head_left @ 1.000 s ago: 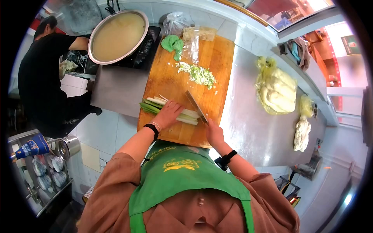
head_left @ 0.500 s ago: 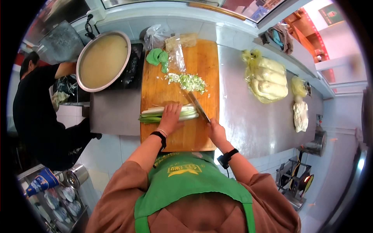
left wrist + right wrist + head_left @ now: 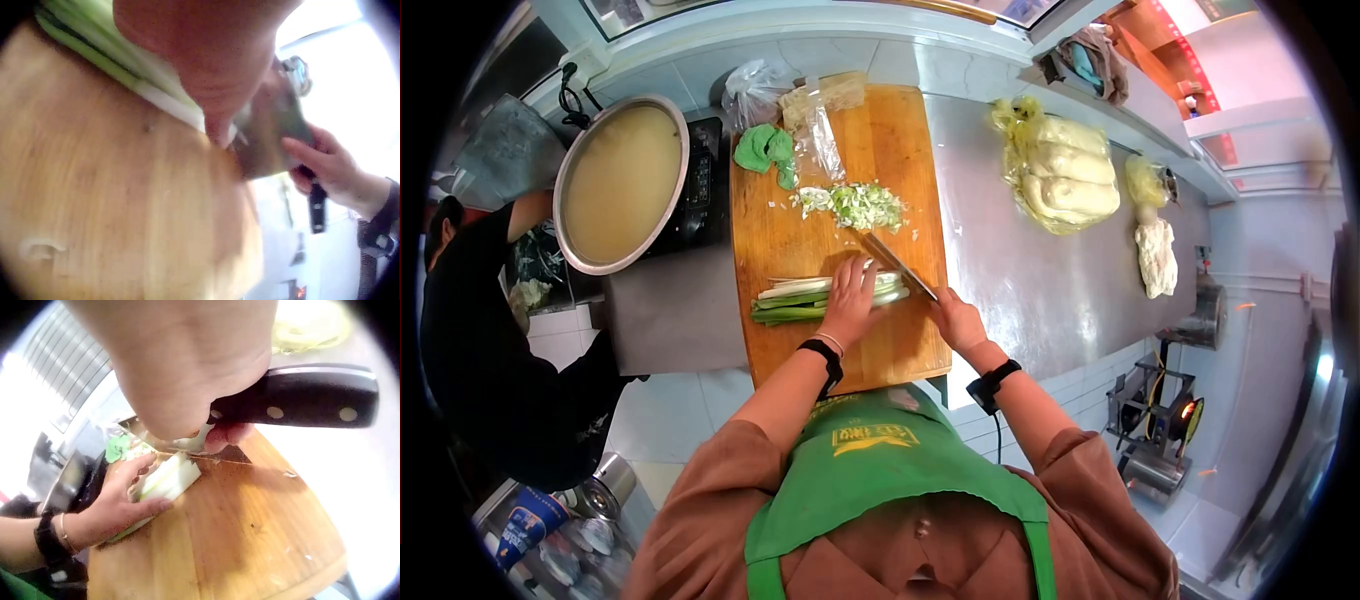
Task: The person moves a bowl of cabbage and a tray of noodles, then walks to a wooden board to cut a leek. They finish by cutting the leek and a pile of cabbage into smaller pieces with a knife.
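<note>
A bunch of green onions [image 3: 790, 302] lies crosswise on the wooden cutting board [image 3: 830, 365], white ends toward the right. My left hand [image 3: 850, 300] holds the bunch near those ends; in the right wrist view its thumb is on the near side and its fingers on the far side of the stalks [image 3: 165, 484]. My right hand [image 3: 957, 320] grips a cleaver [image 3: 265, 140] by its black handle [image 3: 306, 400]. The wide blade stands just beyond the white ends, close to my left fingers. A pile of chopped green onion [image 3: 868, 205] lies farther back on the board.
A green cloth-like piece [image 3: 765, 150] and clear plastic packaging [image 3: 820, 140] lie at the board's back left. Left stands a large pan of cloudy liquid [image 3: 622, 185] on a cooker. Bagged pale dough-like rolls [image 3: 1065, 175] are on the steel counter [image 3: 990, 285]. Another person [image 3: 490, 350] is at far left.
The head view has turned, so the board sits farther left and straighter. The green onion bunch lies more level across it. My left hand stays on the stalks and my right keeps the cleaver.
</note>
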A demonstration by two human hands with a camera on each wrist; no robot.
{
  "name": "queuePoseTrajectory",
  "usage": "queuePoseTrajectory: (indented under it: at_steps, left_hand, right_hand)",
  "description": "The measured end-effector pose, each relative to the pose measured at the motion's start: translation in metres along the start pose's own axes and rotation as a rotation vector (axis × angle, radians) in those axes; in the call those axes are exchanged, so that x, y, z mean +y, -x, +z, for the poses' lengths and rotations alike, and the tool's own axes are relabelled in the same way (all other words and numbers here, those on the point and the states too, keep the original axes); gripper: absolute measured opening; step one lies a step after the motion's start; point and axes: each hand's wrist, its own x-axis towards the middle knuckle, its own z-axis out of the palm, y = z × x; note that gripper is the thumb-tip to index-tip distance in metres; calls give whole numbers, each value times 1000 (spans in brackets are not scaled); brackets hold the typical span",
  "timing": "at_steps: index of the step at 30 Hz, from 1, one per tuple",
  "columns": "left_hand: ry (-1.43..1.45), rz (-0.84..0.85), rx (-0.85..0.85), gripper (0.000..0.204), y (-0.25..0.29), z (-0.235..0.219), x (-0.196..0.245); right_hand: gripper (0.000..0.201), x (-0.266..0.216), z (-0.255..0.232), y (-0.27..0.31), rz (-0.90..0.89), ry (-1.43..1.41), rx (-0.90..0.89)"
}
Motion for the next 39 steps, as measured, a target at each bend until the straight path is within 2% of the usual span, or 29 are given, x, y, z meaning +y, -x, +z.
queuePoseTrajectory:
  at_steps: [1,3,7,10,12,16,18,22,24,27,28,30,31,32,33,34,36,38,39]
  left_hand:
    - [-5,-6,0,66,1,11,-5]
    - [-23,91,-119,67,6,45,-21]
    - [-47,57,-133,66,0,48,-14]
    - [-45,47,-53,62,-8,35,-4]
    - [43,157,-106,54,-9,38,-7]
    - [-53,177,-207,47,1,55,-14]
    - [74,57,-126,44,1,59,-13]
    - [91,41,-166,46,0,63,-18]
    - [130,69,-110,45,0,61,-18]
    - [96,36,-112,44,-1,56,-12]
    - [95,35,-111,44,-4,54,-14]
    - [121,-46,-293,43,-4,48,-11]
    - [119,-44,-282,43,-8,49,-13]
    - [114,19,-201,35,-6,50,-14]
    - [111,83,-122,28,-3,52,-14]
    - [112,81,-121,28,-4,52,-13]
    - [66,124,-1,28,-5,52,-10]
    - [102,120,-1,27,-3,50,-8]
    - [134,120,8,27,-6,50,-10]
  right_hand:
    - [20,2,0,-2,-5,-4,-5]
    - [20,4,2,-5,-8,-8,-15]
    - [19,13,-1,-9,-25,-46,4]
    - [17,12,-8,-12,-81,-78,42]
    - [18,6,-20,-7,-118,-44,-5]
    - [21,-5,-33,1,-196,53,-81]
    - [27,-8,-40,-5,-243,89,-82]
    - [32,-10,-57,-8,-237,155,-179]
    - [38,-5,-48,-11,-231,129,-196]
    - [35,18,-9,-32,-222,210,-221]
    - [35,20,-11,-39,-224,210,-220]
    - [36,25,-19,-35,-81,-65,-298]
    - [33,24,-25,-32,-216,71,-201]
    - [33,15,-36,-27,-218,71,-203]
    - [31,6,-47,-22,-198,81,-221]
    - [29,2,-53,-21,-180,92,-238]
    - [24,2,-35,-25,-178,122,-218]
    - [19,-1,-26,-30,-172,147,-198]
    - [18,1,-25,-39,-94,-19,-265]
